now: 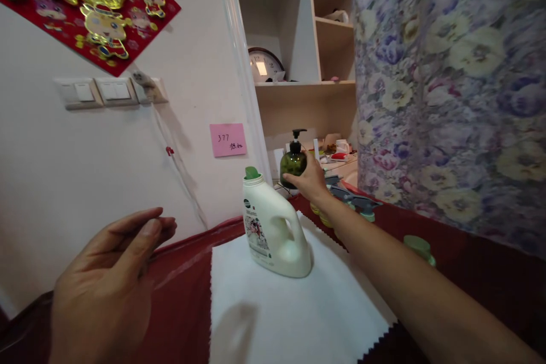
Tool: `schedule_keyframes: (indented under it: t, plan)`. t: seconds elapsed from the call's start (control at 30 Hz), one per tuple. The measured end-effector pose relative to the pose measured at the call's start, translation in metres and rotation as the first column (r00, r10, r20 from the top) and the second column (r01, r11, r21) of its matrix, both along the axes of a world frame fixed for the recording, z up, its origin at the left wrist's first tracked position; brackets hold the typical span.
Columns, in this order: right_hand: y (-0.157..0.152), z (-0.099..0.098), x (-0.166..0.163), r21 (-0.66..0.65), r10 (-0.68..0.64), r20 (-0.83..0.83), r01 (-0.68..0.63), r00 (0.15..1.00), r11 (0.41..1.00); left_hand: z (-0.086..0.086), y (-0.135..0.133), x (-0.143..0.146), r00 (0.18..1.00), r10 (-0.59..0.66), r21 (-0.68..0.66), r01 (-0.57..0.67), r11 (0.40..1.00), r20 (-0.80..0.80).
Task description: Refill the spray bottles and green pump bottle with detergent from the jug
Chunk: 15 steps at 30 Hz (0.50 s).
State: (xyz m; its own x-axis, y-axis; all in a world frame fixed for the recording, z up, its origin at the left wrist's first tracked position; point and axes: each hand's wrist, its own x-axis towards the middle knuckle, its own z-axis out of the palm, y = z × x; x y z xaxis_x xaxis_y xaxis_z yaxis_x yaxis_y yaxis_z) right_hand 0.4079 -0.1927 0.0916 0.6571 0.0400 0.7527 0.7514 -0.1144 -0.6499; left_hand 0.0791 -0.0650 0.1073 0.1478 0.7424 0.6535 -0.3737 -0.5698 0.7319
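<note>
My right hand (310,181) reaches forward and is wrapped round a dark green pump bottle (292,161) at the far edge of the red-covered surface. A white detergent jug (273,228) with a handle and a green spout stands upright on a white cloth (294,313), nearer to me and left of my right arm. My left hand (108,287) hovers at the lower left, fingers stretched out and close together, holding nothing.
A red cover (183,296) lies under the white cloth. A flowered curtain (447,85) hangs at the right. Spray bottles (354,200) and a green cap (418,247) lie behind my right arm. Wall switches (111,92), a pink note (227,139) and shelves with a clock (264,65) are ahead.
</note>
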Motion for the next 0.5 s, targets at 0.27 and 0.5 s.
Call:
schedule_keyframes:
  t: [0.27, 0.5]
  plan:
    - [0.028, -0.052, 0.035, -0.142, -0.109, -0.104, 0.093, 0.989, 0.985, 0.007, 0.003, 0.001, 0.991, -0.077, 0.053, 0.072, 0.996, 0.109]
    - [0.037, -0.100, 0.045, -0.246, -0.141, -0.170, 0.097, 0.975, 0.964, 0.009, 0.011, -0.004, 0.987, -0.107, 0.054, 0.101, 0.993, 0.122]
